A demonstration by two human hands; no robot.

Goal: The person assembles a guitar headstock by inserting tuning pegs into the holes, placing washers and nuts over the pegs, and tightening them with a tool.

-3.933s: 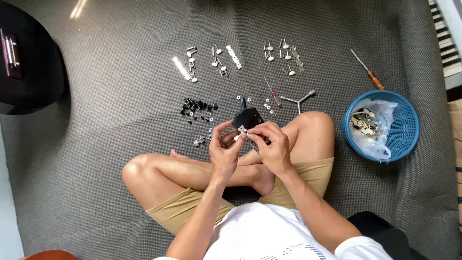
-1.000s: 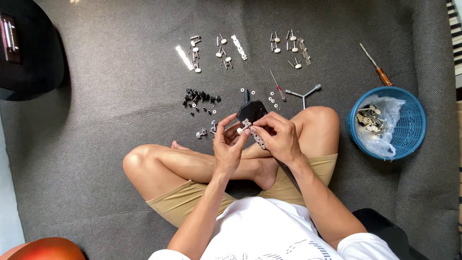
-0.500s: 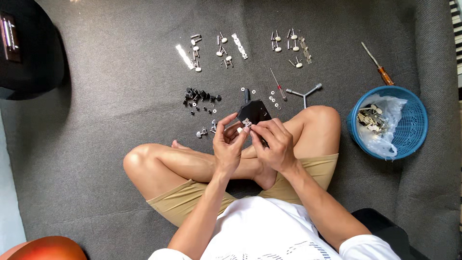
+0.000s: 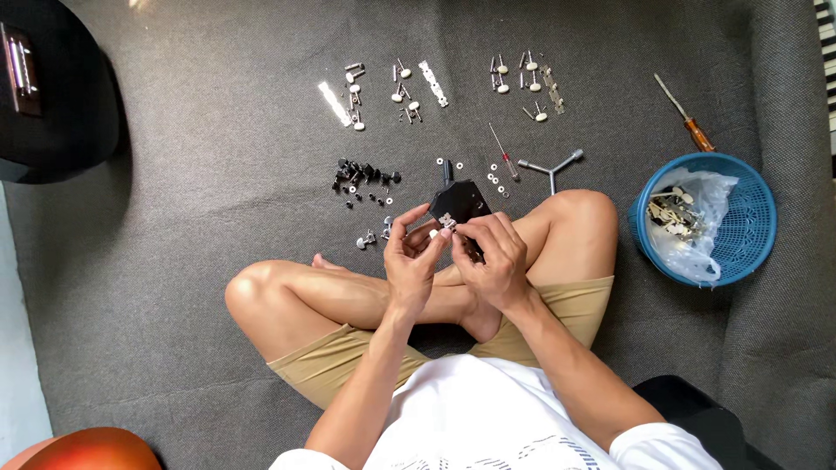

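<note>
I sit cross-legged on grey carpet (image 4: 218, 148). Both hands meet in front of my knees over a small black angular part (image 4: 460, 202). My left hand (image 4: 411, 261) pinches a small silvery metal piece (image 4: 448, 222) at the black part's near edge. My right hand (image 4: 493, 258) grips the black part from the right, fingertips touching the same silvery piece. Just left of my left hand lie two loose metal pegs (image 4: 373, 236).
Rows of silvery tuning pegs and plates (image 4: 409, 87) lie ahead, with black screws and knobs (image 4: 361, 178), white washers (image 4: 495, 181), a small red screwdriver (image 4: 503, 155), a three-armed grey wrench (image 4: 550, 165), an orange-handled screwdriver (image 4: 688, 117), and a blue basket (image 4: 740, 218) holding a plastic bag. A black case (image 4: 52, 96) sits far left.
My hands stay together on the black part; the fingers shift slightly around the silvery piece. The view has drifted a little.
</note>
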